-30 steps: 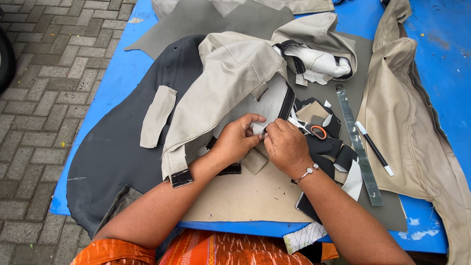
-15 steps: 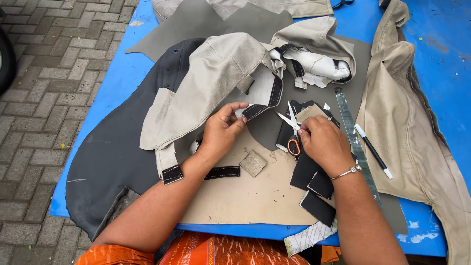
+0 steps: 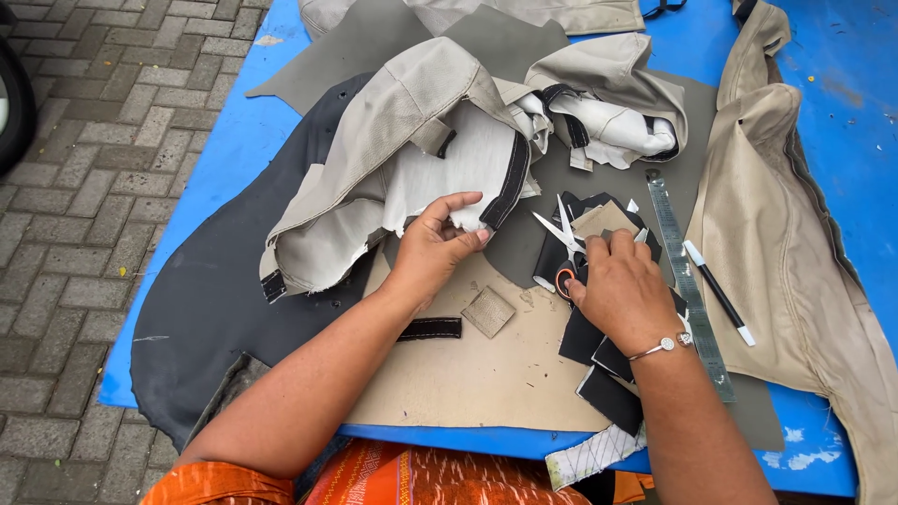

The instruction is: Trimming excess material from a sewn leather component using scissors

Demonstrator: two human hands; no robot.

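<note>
My left hand (image 3: 432, 245) pinches the frayed white edge of a beige fabric cover (image 3: 402, 140) with black trim, lifting it off a tan cardboard pattern (image 3: 468, 374). My right hand (image 3: 622, 285) rests on a pile of black fabric scraps (image 3: 599, 360), with its fingers at the orange handles of a pair of scissors (image 3: 558, 234) that lies open on the scraps. Whether the fingers grip the handles cannot be told. A small square tan patch (image 3: 488, 311) and a black strap piece (image 3: 428, 328) lie on the cardboard between my arms.
A steel ruler (image 3: 687, 281) and a black-and-white pen (image 3: 718, 292) lie to the right. A dark grey sheet (image 3: 215, 309) covers the blue table (image 3: 206, 168) on the left. More beige covers (image 3: 776, 234) lie right and behind. Brick paving (image 3: 84, 187) is on the left.
My left hand has pulled the beige cover's edge away from my right hand. My right hand let go of the fabric and moved right to the scissors on the black scraps.
</note>
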